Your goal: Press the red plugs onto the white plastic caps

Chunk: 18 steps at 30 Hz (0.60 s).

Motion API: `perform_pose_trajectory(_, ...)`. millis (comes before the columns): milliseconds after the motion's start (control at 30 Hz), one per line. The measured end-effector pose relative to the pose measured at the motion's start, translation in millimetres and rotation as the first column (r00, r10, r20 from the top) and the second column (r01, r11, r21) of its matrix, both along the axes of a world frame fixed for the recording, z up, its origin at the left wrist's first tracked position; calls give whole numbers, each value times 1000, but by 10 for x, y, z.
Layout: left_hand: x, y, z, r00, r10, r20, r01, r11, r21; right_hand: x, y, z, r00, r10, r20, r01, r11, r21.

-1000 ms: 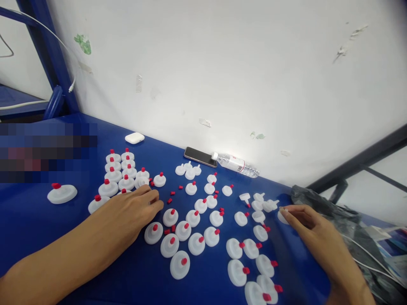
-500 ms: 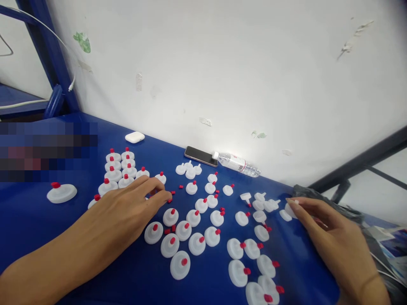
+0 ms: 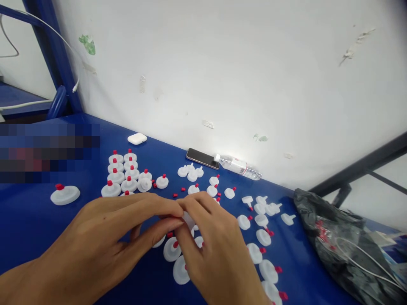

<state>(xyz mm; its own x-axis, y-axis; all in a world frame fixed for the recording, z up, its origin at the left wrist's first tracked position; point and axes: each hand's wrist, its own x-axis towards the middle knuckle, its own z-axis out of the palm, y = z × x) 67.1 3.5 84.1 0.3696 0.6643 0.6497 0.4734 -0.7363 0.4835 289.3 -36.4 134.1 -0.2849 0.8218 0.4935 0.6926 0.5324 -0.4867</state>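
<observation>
My left hand [image 3: 127, 228] and my right hand [image 3: 213, 241] meet fingertip to fingertip over the middle of the blue table. Thumb and fingers of the right hand pinch a white plastic spouted lid [image 3: 188, 221], partly covered by the fingers. The left hand's thumb and index finger are closed against it; whatever they hold is hidden. Beneath and around both hands lie several white lids with red caps on their spouts, such as a capped lid [image 3: 171, 250]. Small loose red caps [image 3: 175, 195] lie just beyond the fingers. Uncapped white lids [image 3: 192, 175] sit farther back.
At the left stand rows of capped lids [image 3: 115, 176] and a larger capped lid [image 3: 65, 195]. Along the wall lie a white case [image 3: 137, 138], a phone [image 3: 202, 158] and a water bottle [image 3: 238, 165]. A black plastic bag [image 3: 337, 241] holding red pieces is at the right.
My right hand has come left from the table's right side with a white lid. My left hand has drawn back from the loose red caps, and the two hands now meet.
</observation>
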Motion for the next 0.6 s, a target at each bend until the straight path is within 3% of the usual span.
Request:
perform_pose_trajectory(67,33,20,58,993,-65,99,66,998,-4,-6,10,-8,1000,-17,-9,18,999,30)
perform_pose_trajectory(267,101,73,321,990,-106,93,96,990,106,17,0,-27,997,-51,-51,56,994,97)
perform_pose_trajectory(367,58,92,293,991,-117,71,105,982,156,-15,0,-63,995,-79,-55,86,986,144)
perform_pose_trajectory(500,-2,108,208,993,-116,15,115,991,72,-22,-3,-94,992,-96,-77,108,980,170)
perform_pose_trajectory(600,5,107,230,993,-104,57,100,993,59,2,-8,-90,995,-69,-76,81,983,165)
